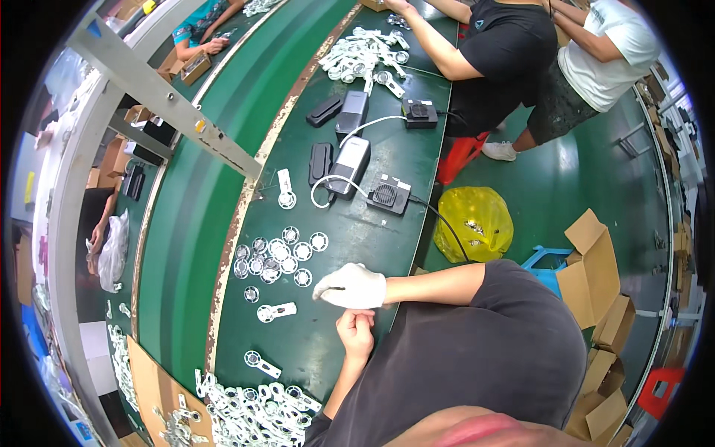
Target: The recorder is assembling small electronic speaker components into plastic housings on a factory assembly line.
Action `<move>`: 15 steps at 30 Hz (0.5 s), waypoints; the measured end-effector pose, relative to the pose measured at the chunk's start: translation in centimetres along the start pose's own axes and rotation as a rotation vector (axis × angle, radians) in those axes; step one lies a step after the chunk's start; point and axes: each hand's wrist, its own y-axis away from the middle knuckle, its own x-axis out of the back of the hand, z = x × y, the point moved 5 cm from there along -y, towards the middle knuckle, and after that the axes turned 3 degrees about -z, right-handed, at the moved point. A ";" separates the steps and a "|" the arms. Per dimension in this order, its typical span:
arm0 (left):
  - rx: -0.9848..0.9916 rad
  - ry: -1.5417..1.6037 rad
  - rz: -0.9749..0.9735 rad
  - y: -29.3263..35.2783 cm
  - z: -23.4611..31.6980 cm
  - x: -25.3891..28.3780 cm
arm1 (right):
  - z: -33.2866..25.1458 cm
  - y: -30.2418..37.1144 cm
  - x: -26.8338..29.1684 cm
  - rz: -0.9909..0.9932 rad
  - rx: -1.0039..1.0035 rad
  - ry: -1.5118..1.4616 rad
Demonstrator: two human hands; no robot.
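My right hand (354, 287), in a white glove, is closed above the green work surface (328, 253). A thin dark strip shows across its fingers; I cannot make out what it is. Just below it, my bare left hand (357, 333) is closed in a fist near the glove's lower edge. What either hand holds, if anything, is hidden. To their left lie several round fan grilles (278, 249) in a loose group. A white handheld fan part (276, 312) lies closer, and another (263, 364) rests nearer the front.
White fan parts are heaped at the near end (257, 413) and far end (365, 54). Black boxes (348, 165) and cabled units (388, 195) stand mid-surface. A metal post (171, 97) crosses at left. Co-workers stand beyond; a yellow bag (474, 223) and cartons (592, 268) stand at right.
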 end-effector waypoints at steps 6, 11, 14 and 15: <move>-0.185 -0.372 -0.418 0.2 2.1 -3.4 | -3.1 -5.4 -5.3 -0.368 0.229 -0.297; -0.167 -0.373 -0.486 0.1 2.0 -3.7 | -2.8 -6.6 -14.0 -0.850 0.174 -0.537; -0.174 -0.347 -0.457 -0.1 1.8 -3.3 | -2.8 -5.0 -16.9 -1.014 0.129 -0.592; -0.165 -0.344 -0.456 0.0 1.4 -3.2 | -2.5 -4.2 -17.4 -1.063 0.100 -0.587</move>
